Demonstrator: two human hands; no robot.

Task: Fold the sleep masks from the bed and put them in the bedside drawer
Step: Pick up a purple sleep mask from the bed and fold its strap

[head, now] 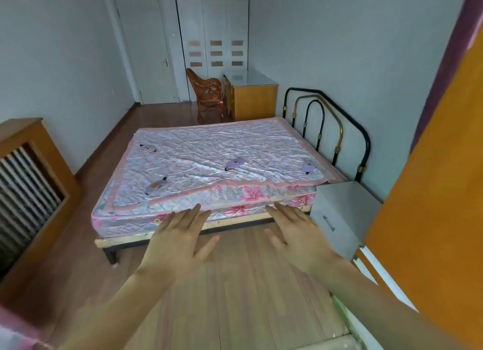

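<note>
Pink quilted bed (261, 137) ahead of my fingers, four sleep masks scattered flat on it, none folded yet. Left hand (180, 242) and right hand (300, 234) held out palm-down over floor, fingers spread, gripping nothing; I judge reach not begun. Nearest mask (156, 187) just beyond left fingertips; middle mask (234, 164) further ahead between both hands; far mask (148, 147) well beyond left; headboard-side mask (308, 168) beyond right. Grey bedside drawer (337, 221) right of right fingers, shut: needs opening first.
</note>
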